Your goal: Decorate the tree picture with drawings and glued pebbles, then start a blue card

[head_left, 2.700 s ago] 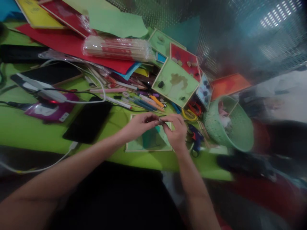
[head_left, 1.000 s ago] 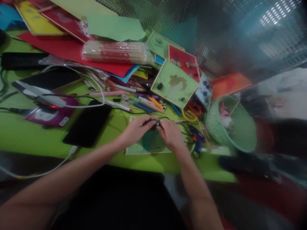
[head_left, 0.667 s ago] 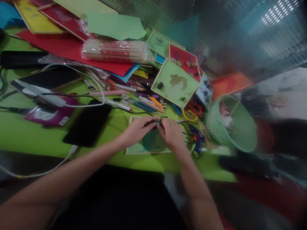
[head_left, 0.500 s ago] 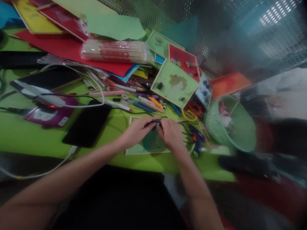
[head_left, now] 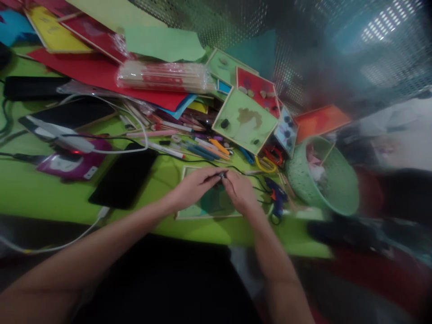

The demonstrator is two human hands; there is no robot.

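My left hand point(head_left: 195, 186) and my right hand point(head_left: 240, 192) meet fingertip to fingertip over a light green framed board point(head_left: 193, 210) that lies flat on the green table point(head_left: 40, 193). Both hands pinch a small dark object point(head_left: 222, 175) between them; it is too small and blurred to name. A thin black cord point(head_left: 249, 176) runs from that spot toward a blue glue gun point(head_left: 277, 198) lying just right of my right hand.
A black tablet point(head_left: 123, 176) lies left of the board. Pens and pencils point(head_left: 199, 146) are strewn behind the hands. Framed boards point(head_left: 245, 119) with pebbles lean behind them. A green perforated basket point(head_left: 324, 175) stands at right. Coloured paper sheets point(head_left: 101, 67) pile at the back.
Both hands have sunk a little toward the board and stayed pinched together on the small object. The view has shifted slightly; the table's other things have not moved.
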